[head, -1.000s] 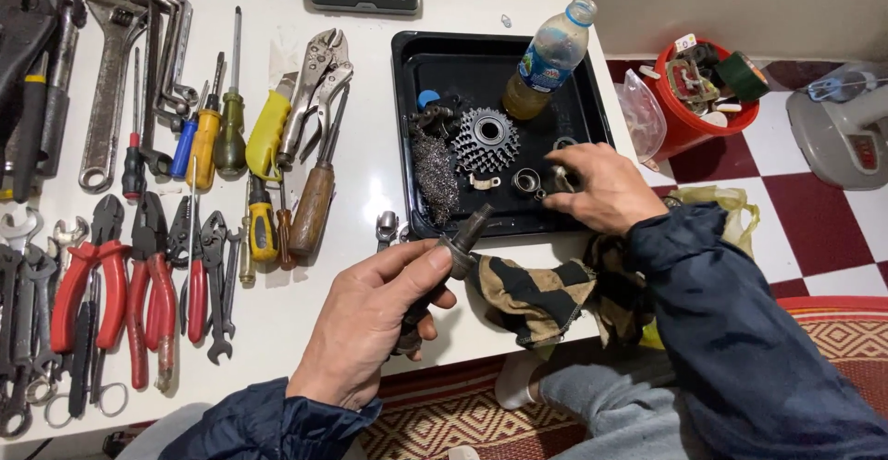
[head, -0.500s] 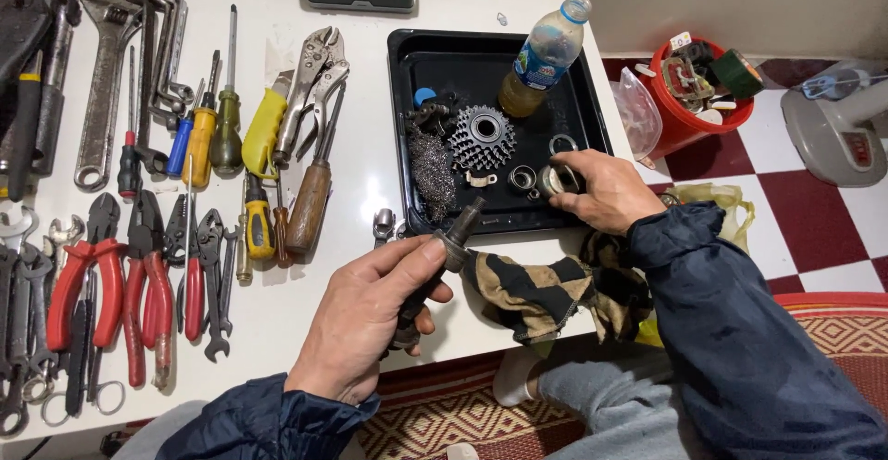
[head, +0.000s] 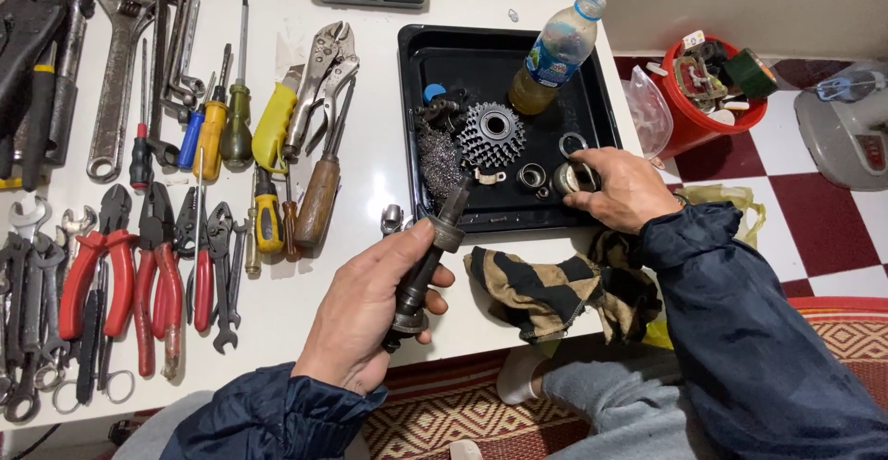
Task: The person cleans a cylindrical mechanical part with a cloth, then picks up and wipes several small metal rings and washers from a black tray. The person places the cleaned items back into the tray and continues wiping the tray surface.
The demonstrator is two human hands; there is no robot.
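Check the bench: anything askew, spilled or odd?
One oddity: a clear plastic bottle of yellowish liquid leans tilted in the black metal tray among greasy parts. It is capped; nothing looks spilled. The striped rag hangs crumpled over the white table's edge.

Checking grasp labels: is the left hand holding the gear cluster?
No. The left hand grips a dark axle; the gear cluster sits untouched in the black tray.

The single head-worn view looks steeply down and forward from close above the white table (head: 388, 173), with the left hand (head: 370, 317) low at centre, the black tray (head: 412, 99) just beyond its fingers (head: 442, 280), and the right hand (head: 624, 187) at the tray's near right corner.
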